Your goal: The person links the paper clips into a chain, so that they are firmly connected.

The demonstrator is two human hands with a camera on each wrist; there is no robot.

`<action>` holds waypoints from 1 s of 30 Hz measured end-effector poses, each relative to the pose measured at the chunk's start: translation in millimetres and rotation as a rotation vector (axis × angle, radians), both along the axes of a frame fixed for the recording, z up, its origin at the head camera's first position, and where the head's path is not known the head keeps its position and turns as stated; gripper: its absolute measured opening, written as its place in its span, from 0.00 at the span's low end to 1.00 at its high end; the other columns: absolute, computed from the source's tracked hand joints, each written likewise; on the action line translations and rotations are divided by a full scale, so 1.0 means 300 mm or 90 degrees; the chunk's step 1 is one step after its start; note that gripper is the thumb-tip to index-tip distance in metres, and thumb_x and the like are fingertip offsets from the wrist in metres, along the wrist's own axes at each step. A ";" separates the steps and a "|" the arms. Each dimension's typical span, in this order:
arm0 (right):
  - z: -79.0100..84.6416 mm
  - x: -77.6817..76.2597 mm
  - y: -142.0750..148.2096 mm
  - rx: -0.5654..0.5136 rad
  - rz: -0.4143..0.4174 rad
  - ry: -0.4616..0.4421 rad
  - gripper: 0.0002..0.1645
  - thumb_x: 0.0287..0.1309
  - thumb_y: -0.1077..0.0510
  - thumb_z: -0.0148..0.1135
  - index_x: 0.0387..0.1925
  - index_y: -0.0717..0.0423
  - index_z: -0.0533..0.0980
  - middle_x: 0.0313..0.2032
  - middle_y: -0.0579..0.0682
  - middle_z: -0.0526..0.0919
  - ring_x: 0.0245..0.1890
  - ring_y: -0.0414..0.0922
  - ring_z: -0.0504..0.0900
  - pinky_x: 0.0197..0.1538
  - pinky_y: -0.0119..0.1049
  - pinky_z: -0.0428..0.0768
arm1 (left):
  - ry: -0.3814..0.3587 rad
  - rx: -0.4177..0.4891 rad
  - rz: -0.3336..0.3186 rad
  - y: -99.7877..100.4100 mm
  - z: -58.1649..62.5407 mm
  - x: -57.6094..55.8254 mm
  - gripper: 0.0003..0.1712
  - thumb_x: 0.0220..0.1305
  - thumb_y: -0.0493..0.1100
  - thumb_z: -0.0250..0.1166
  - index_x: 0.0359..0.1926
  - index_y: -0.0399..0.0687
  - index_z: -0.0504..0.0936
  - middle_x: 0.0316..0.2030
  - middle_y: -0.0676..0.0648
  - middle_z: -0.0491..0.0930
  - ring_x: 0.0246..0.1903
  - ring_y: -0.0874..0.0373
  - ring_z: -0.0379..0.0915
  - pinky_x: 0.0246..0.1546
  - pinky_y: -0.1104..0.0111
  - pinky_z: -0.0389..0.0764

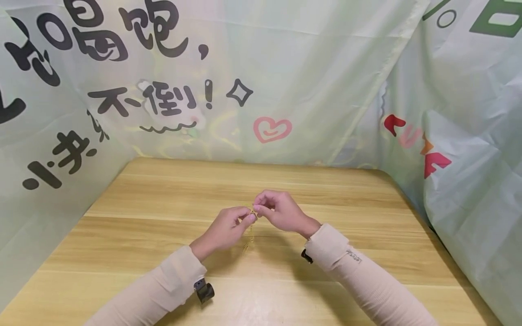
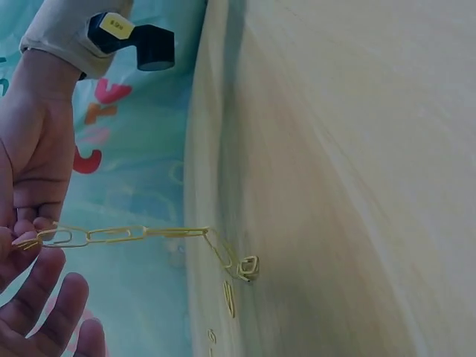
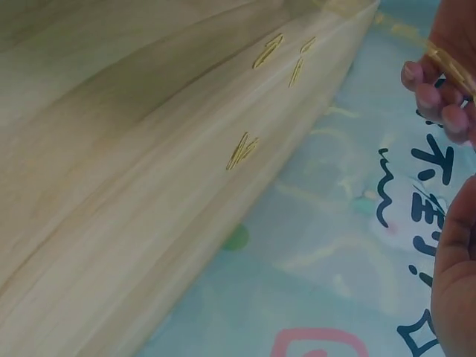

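My left hand [image 1: 226, 227] and right hand [image 1: 284, 211] meet fingertip to fingertip above the middle of the table. Between them is a chain of gold paper clips [image 2: 119, 234], linked end to end. The left thumb and fingers pinch its upper end, while the right thumb and index finger pinch a paper clip at the same spot. Fingers partly hide how these two clips meet. From the hands the chain hangs down, its lower links bunched near the tabletop in the left wrist view.
Loose gold paper clips [image 3: 242, 152] lie in small groups on the wooden table [image 1: 163, 190]. A printed cloth [image 1: 318, 90] hangs around the table's back and sides. Each sleeve carries a black wrist camera [image 1: 204, 290].
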State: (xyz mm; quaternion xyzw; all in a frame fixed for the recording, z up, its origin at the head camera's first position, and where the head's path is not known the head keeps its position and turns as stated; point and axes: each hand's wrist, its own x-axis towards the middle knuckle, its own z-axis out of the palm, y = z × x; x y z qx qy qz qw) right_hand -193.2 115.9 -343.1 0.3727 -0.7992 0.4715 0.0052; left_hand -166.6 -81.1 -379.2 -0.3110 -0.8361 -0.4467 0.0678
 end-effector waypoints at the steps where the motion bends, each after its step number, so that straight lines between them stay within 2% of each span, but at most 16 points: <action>1: -0.001 -0.003 -0.004 -0.003 0.000 -0.002 0.04 0.65 0.65 0.59 0.37 0.63 0.78 0.28 0.50 0.82 0.27 0.41 0.81 0.32 0.37 0.81 | -0.004 0.008 -0.002 -0.002 0.001 0.001 0.13 0.73 0.43 0.55 0.30 0.45 0.79 0.30 0.47 0.80 0.31 0.60 0.73 0.32 0.68 0.77; 4: -0.009 -0.023 -0.011 0.012 -0.011 -0.009 0.06 0.68 0.64 0.56 0.37 0.63 0.78 0.28 0.51 0.81 0.29 0.45 0.82 0.34 0.41 0.82 | -0.009 0.023 0.004 -0.012 -0.003 0.001 0.12 0.73 0.41 0.55 0.33 0.46 0.81 0.31 0.45 0.82 0.31 0.60 0.74 0.34 0.67 0.78; 6: -0.022 -0.046 -0.012 0.046 -0.023 -0.005 0.07 0.68 0.64 0.55 0.39 0.63 0.78 0.29 0.54 0.82 0.30 0.48 0.82 0.35 0.40 0.82 | -0.012 0.029 0.006 -0.017 -0.006 0.000 0.12 0.73 0.41 0.55 0.34 0.45 0.82 0.32 0.44 0.82 0.32 0.59 0.76 0.34 0.67 0.79; 9: -0.049 -0.084 -0.013 0.125 -0.046 -0.008 0.08 0.68 0.63 0.55 0.42 0.63 0.78 0.31 0.55 0.82 0.29 0.48 0.80 0.33 0.37 0.80 | -0.017 0.031 0.002 -0.023 -0.006 0.000 0.12 0.73 0.40 0.54 0.34 0.42 0.82 0.32 0.44 0.83 0.32 0.58 0.77 0.35 0.67 0.79; 12: -0.081 -0.120 -0.017 0.222 -0.075 -0.029 0.10 0.66 0.62 0.58 0.46 0.63 0.78 0.33 0.53 0.82 0.31 0.44 0.80 0.35 0.35 0.79 | -0.031 0.031 -0.005 -0.028 -0.002 0.004 0.13 0.73 0.40 0.54 0.33 0.43 0.82 0.32 0.46 0.83 0.33 0.56 0.77 0.35 0.66 0.79; 16: -0.117 -0.151 -0.032 0.339 -0.090 -0.072 0.18 0.64 0.59 0.61 0.54 0.61 0.75 0.34 0.49 0.83 0.33 0.41 0.81 0.38 0.35 0.80 | -0.049 0.026 -0.010 -0.032 -0.003 0.010 0.13 0.73 0.40 0.54 0.32 0.46 0.82 0.32 0.46 0.83 0.34 0.57 0.78 0.36 0.67 0.79; 19: -0.134 -0.160 -0.045 0.391 -0.086 -0.108 0.25 0.64 0.57 0.62 0.61 0.58 0.71 0.30 0.47 0.81 0.29 0.40 0.79 0.36 0.35 0.79 | -0.061 0.031 -0.019 -0.030 -0.006 0.012 0.13 0.73 0.39 0.54 0.32 0.45 0.82 0.33 0.44 0.83 0.34 0.52 0.79 0.37 0.67 0.79; 22: -0.144 -0.161 -0.055 0.428 -0.082 -0.125 0.28 0.65 0.56 0.61 0.65 0.56 0.70 0.24 0.48 0.77 0.20 0.38 0.71 0.31 0.34 0.75 | -0.067 0.034 -0.025 -0.028 -0.007 0.013 0.13 0.73 0.40 0.55 0.31 0.45 0.82 0.33 0.43 0.83 0.34 0.49 0.79 0.37 0.67 0.80; 24: -0.147 -0.160 -0.059 0.446 -0.081 -0.124 0.26 0.65 0.55 0.62 0.63 0.56 0.72 0.26 0.49 0.78 0.18 0.39 0.67 0.31 0.34 0.74 | -0.066 0.030 -0.025 -0.028 -0.008 0.013 0.13 0.73 0.40 0.55 0.31 0.45 0.82 0.33 0.44 0.83 0.34 0.51 0.79 0.37 0.67 0.80; 26: -0.149 -0.158 -0.058 0.462 -0.084 -0.112 0.23 0.63 0.56 0.63 0.59 0.56 0.76 0.32 0.51 0.82 0.21 0.40 0.70 0.34 0.36 0.76 | -0.063 0.023 -0.022 -0.030 -0.008 0.013 0.13 0.73 0.41 0.55 0.32 0.45 0.82 0.33 0.44 0.83 0.33 0.54 0.79 0.37 0.67 0.79; 28: -0.147 -0.156 -0.054 0.473 -0.092 -0.102 0.19 0.61 0.57 0.65 0.53 0.57 0.80 0.42 0.52 0.84 0.28 0.41 0.78 0.40 0.37 0.79 | -0.061 0.017 -0.020 -0.033 -0.008 0.011 0.13 0.73 0.40 0.54 0.34 0.45 0.83 0.33 0.44 0.83 0.33 0.57 0.79 0.38 0.67 0.79; 30: -0.149 -0.156 -0.047 0.477 -0.100 -0.088 0.14 0.59 0.58 0.67 0.48 0.56 0.83 0.45 0.51 0.85 0.36 0.44 0.82 0.44 0.38 0.80 | -0.061 0.012 -0.020 -0.036 -0.008 0.010 0.13 0.73 0.40 0.54 0.35 0.45 0.83 0.33 0.44 0.83 0.34 0.58 0.79 0.38 0.67 0.79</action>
